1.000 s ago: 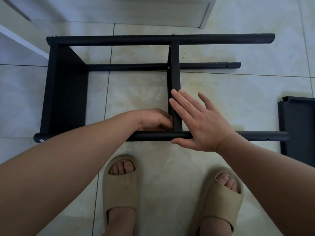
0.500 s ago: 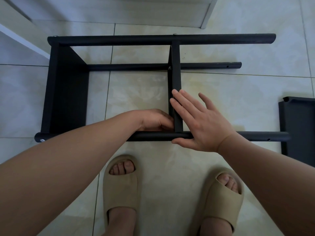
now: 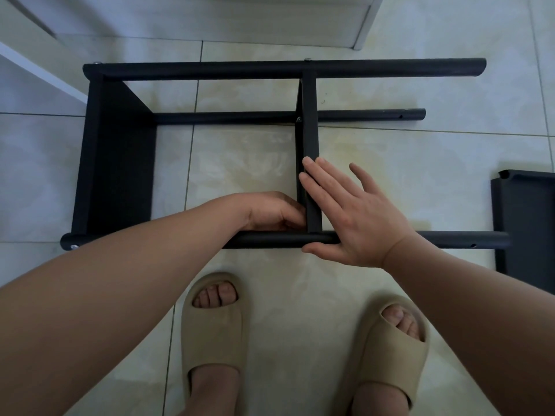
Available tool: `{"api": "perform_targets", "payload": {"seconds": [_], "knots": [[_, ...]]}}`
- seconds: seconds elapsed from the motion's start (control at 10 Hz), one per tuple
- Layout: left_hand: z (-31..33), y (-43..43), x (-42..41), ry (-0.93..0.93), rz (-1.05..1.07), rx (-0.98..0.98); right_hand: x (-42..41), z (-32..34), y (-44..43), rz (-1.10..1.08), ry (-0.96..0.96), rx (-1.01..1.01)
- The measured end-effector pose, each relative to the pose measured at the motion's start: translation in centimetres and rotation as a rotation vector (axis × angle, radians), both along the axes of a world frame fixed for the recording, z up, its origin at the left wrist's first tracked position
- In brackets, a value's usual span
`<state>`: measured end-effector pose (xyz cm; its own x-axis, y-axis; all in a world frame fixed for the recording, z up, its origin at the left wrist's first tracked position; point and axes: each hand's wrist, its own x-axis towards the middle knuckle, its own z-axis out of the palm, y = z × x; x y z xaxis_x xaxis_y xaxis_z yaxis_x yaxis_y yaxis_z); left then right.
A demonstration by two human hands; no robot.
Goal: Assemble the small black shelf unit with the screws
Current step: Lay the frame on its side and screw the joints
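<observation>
tile floor (image 3: 420, 169), shelf frame (image 3: 240, 69), white furniture (image 3: 365, 22)

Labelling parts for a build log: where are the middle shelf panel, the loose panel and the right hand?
middle shelf panel (image 3: 309, 136): head view, top edge above the fingers.
loose panel (image 3: 528, 229): head view, its flat face.
right hand (image 3: 360, 220): head view, back of the hand.

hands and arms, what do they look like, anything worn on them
The left forearm and right forearm are bare to the frame edge, with no sleeves. The left hand and right hand wear no gloves. No ring, watch or bracelet shows, though part of the left hand is out of sight.
</observation>
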<state>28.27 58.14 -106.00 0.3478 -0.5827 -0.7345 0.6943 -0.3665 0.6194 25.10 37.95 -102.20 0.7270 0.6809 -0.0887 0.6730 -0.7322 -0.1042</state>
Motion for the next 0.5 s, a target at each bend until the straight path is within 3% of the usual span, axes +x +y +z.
{"api": "perform_targets", "payload": {"seconds": [0.3, 0.5], "knots": [[0.15, 0.19, 0.24, 0.157, 0.03, -0.106, 0.05, 0.06, -0.02, -0.002, 0.004, -0.004], [0.05, -0.03, 0.08, 0.038, -0.038, -0.026, -0.01, 0.05, 0.02, -0.002, 0.004, 0.002]]}}
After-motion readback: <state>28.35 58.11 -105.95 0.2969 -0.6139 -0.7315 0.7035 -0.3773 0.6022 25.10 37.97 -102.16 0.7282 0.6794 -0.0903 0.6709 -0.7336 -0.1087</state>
